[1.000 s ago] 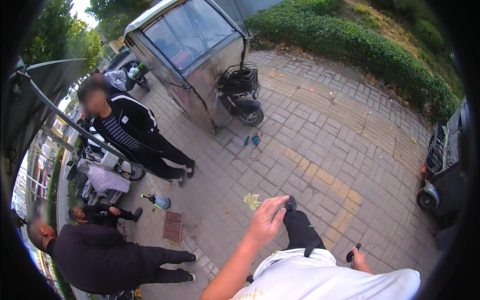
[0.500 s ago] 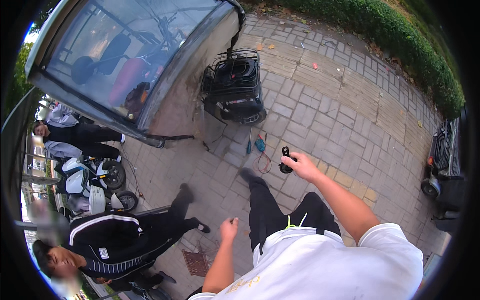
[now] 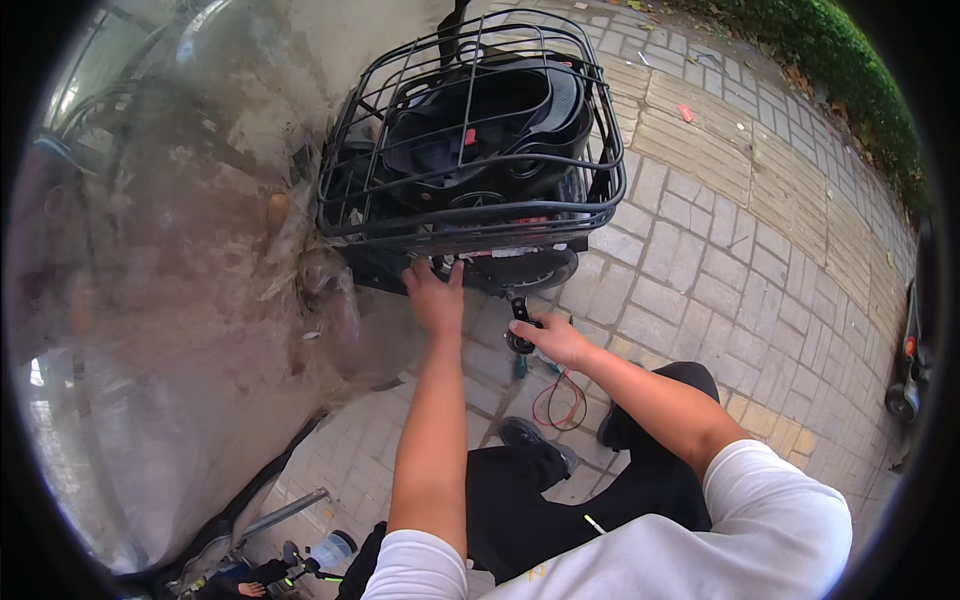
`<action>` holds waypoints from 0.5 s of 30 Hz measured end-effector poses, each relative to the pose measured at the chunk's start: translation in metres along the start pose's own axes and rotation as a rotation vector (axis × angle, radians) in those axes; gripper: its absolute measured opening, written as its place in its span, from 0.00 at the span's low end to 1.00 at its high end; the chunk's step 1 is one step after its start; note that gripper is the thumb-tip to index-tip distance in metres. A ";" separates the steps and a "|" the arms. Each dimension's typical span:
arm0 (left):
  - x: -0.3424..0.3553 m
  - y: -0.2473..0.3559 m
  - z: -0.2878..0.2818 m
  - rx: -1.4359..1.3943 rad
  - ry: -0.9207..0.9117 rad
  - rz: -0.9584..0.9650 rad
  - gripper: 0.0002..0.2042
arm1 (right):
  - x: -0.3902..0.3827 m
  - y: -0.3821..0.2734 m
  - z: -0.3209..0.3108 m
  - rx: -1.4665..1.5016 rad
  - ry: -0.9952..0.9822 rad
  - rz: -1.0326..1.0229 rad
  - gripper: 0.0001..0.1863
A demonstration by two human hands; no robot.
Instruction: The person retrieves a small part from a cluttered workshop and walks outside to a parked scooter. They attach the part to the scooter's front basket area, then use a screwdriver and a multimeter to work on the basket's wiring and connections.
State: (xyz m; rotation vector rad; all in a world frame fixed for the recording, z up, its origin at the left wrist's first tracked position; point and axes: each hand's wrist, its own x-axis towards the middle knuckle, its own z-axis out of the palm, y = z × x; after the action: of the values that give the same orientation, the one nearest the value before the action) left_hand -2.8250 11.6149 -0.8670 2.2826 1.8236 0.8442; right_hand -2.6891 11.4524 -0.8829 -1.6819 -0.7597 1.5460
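Note:
My right hand (image 3: pixel 557 342) is closed around a black disc-shaped part with a flat holed bracket (image 3: pixel 520 312), similar to a vehicle horn. It is held up just below the front wheel (image 3: pixel 535 268) of a scooter. My left hand (image 3: pixel 436 302) reaches under the scooter's black wire basket (image 3: pixel 465 240), fingers apart at the scooter's front; the fingertips are partly hidden there. Inside the basket lies a black helmet (image 3: pixel 415 150). On the paving below my right hand are a blue-handled tool (image 3: pixel 520 367) and looped red and black wires (image 3: pixel 556 412).
A cloudy, dirty plastic sheet (image 3: pixel 190 300) fills the left side, close to my left arm. Grey paving bricks (image 3: pixel 700 240) stretch right toward a green hedge (image 3: pixel 850 85). Another parked vehicle (image 3: pixel 908 370) stands at the right edge.
I have moved up to the scooter and bent lower over it. My left hand has gone from hanging at my side to the area under the basket. The right hand still holds the black part.

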 end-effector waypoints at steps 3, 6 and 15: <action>0.009 -0.015 0.033 0.102 0.098 0.049 0.18 | 0.065 0.019 0.005 0.165 -0.031 -0.159 0.32; 0.010 -0.033 0.038 -0.134 0.036 0.014 0.11 | 0.096 0.016 0.012 0.276 0.111 -0.240 0.31; -0.017 -0.032 0.003 -1.668 -0.534 -0.714 0.15 | 0.088 -0.024 0.022 0.551 -0.074 -0.114 0.26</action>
State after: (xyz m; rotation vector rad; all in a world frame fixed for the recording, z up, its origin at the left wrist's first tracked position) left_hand -2.8531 11.6086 -0.8889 0.6098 0.7979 0.8697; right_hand -2.7002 11.5399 -0.9137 -1.1627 -0.4027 1.5640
